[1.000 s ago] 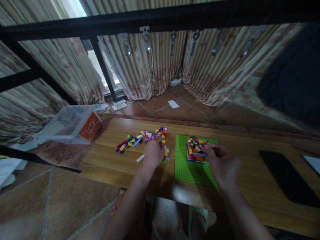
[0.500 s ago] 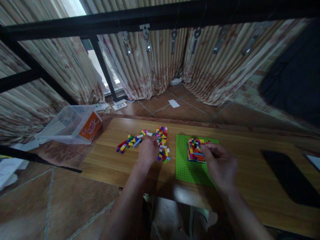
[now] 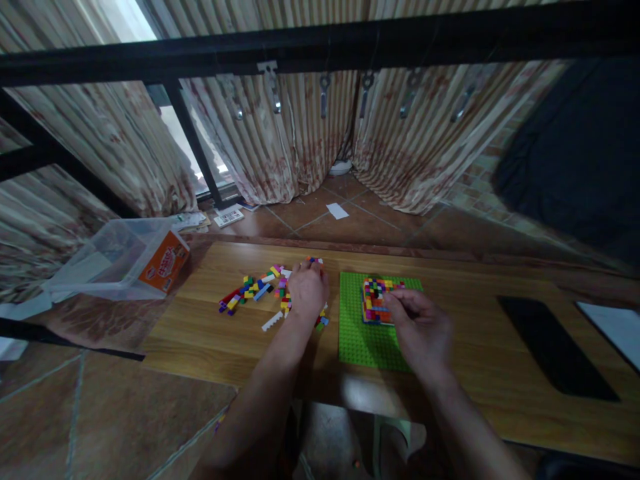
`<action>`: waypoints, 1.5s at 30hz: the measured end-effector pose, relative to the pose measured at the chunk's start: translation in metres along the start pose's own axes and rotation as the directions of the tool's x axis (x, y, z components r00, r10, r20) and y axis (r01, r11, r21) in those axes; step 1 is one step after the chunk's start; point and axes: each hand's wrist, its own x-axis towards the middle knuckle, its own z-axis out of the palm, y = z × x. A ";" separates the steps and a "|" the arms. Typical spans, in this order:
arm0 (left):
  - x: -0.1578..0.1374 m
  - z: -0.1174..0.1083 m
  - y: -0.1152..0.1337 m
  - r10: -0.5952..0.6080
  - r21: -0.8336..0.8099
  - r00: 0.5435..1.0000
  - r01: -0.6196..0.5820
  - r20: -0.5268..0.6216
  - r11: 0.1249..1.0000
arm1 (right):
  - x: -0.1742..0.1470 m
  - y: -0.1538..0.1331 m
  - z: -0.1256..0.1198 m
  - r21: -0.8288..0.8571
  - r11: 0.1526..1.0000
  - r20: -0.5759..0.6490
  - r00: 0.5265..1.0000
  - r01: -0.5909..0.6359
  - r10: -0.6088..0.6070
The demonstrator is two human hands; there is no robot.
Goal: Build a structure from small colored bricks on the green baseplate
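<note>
One wooden table [image 3: 195, 340], striped curtains [image 3: 400, 153]

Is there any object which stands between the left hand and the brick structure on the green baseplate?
Nothing tall is visible between the left hand and the brick structure: only a few loose bricks low at the hand's right, a strip of wooden table and the flat green baseplate.
</note>
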 end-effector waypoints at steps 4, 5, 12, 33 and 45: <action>0.002 0.003 0.000 -0.015 0.021 0.999 0.014 0.031 1.000 | 0.001 0.001 -0.002 0.010 1.000 -0.006 1.000 -0.015 0.015; 0.002 0.003 0.001 -0.018 0.024 0.999 0.018 0.031 1.000 | 0.001 0.001 -0.003 0.012 1.000 -0.006 1.000 -0.013 0.014; -0.004 -0.012 0.002 -0.007 -0.245 0.999 -0.001 -0.032 0.970 | 0.004 -0.002 -0.005 0.048 0.999 -0.001 1.000 0.001 -0.001; -0.054 -0.028 0.062 0.214 -0.996 0.973 0.087 0.088 0.013 | 0.004 -0.012 -0.011 0.522 0.762 0.259 0.923 -0.383 0.286; -0.052 -0.040 0.071 0.094 -0.996 0.992 0.084 0.082 -0.012 | 0.002 -0.013 -0.019 0.471 0.855 0.215 0.968 -0.218 0.128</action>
